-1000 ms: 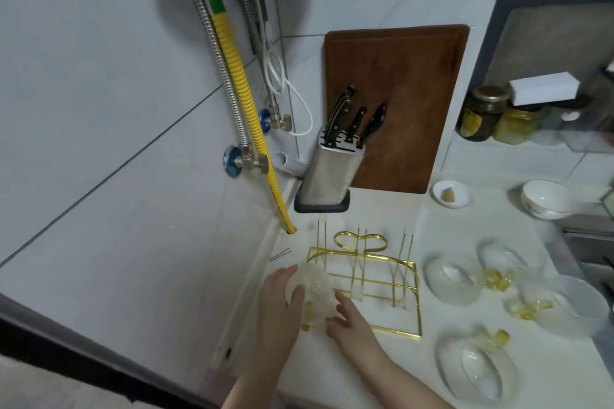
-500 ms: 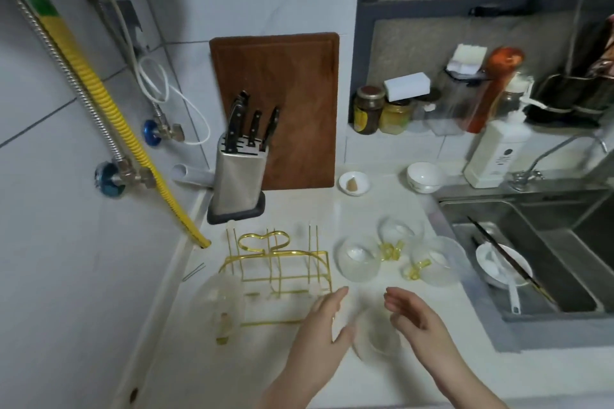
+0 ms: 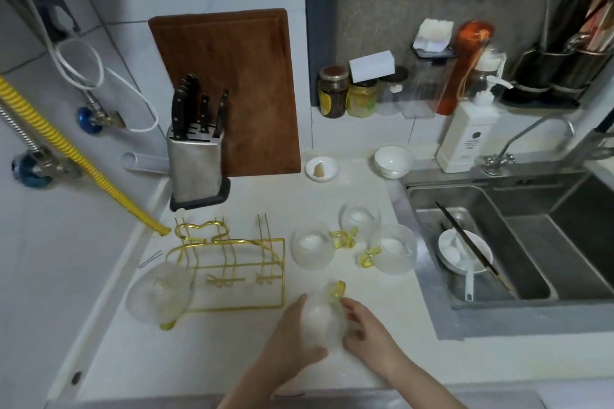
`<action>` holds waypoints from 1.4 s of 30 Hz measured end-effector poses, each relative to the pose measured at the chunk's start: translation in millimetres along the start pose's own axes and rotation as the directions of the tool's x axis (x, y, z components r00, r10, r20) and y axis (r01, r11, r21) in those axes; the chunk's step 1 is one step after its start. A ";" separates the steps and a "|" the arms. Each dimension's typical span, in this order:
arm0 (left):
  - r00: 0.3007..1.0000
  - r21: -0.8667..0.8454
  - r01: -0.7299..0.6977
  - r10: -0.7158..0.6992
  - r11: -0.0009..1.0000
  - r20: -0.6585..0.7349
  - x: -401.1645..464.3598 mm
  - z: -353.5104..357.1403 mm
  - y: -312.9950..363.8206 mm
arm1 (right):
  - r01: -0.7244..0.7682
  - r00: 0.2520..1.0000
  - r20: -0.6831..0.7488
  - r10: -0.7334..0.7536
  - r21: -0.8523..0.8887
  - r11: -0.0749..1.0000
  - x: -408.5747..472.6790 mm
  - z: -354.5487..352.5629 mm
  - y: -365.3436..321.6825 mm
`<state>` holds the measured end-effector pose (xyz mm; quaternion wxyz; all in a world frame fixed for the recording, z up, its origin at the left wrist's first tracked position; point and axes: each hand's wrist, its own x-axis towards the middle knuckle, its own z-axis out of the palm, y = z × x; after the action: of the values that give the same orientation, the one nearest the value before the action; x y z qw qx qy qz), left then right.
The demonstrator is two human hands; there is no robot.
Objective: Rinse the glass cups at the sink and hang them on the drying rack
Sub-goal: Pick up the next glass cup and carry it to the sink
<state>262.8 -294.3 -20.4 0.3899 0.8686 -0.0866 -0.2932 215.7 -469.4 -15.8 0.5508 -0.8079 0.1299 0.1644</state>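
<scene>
One glass cup (image 3: 159, 295) already hangs mouth-down on the front left prong of the gold drying rack (image 3: 232, 262), its yellow handle pointing toward the near edge of the tabletop (image 3: 206, 355). That is the only cup on the rack; the other prongs are bare.

A second cup (image 3: 324, 317) sits near the front edge of the tabletop, just right of the rack, between both hands. The left hand (image 3: 292, 339) cups its left side with the fingers curved against the glass, and the right hand (image 3: 368, 329) holds its right side, fingers curled near the yellow handle. Whether the cup rests on the tabletop or is lifted clear I cannot tell.

Three more cups stand farther back, between the rack and the sink (image 3: 518, 242): one (image 3: 312, 249) just right of the rack, one (image 3: 360, 219) behind it, and one (image 3: 395, 252) beside the sink's edge. The handles of the first two seem to touch.

By my judgement the task is at an early stage: one cup hung, one in hand and most likely headed to the sink, three waiting. The sink itself holds a white bowl (image 3: 463, 254) with chopsticks (image 3: 465, 239) across it, which may crowd the rinsing.
</scene>
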 end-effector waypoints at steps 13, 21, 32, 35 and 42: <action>0.968 -0.250 -0.064 -0.001 0.966 -0.252 -20.2 21.5 57.8 | 0.145 0.972 0.165 -0.169 0.151 0.978 -0.2 -63.9 13.3; 0.936 -0.314 -0.323 0.253 0.893 -0.246 -12.0 30.8 141.6 | 0.345 0.938 -0.117 -0.328 0.197 0.918 -42.6 -145.9 -4.7; 0.777 -0.175 -0.617 0.630 0.767 0.023 45.4 82.1 227.1 | 0.346 0.862 -0.467 -0.195 0.262 0.901 -102.4 -217.0 19.9; 0.758 -0.213 -0.616 0.644 0.759 0.103 52.1 110.9 253.2 | 0.349 0.829 -0.538 -0.151 0.287 0.892 -119.2 -240.3 37.8; 0.743 -0.305 -0.562 0.631 0.769 0.223 74.4 206.9 318.9 | 0.319 0.806 -0.586 -0.080 0.317 0.893 -150.3 -322.6 97.1</action>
<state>228.8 -669.4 70.4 0.5372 0.6884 -0.3892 -0.2933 80.3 -800.9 72.8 0.6564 -0.6989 0.2282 -0.1692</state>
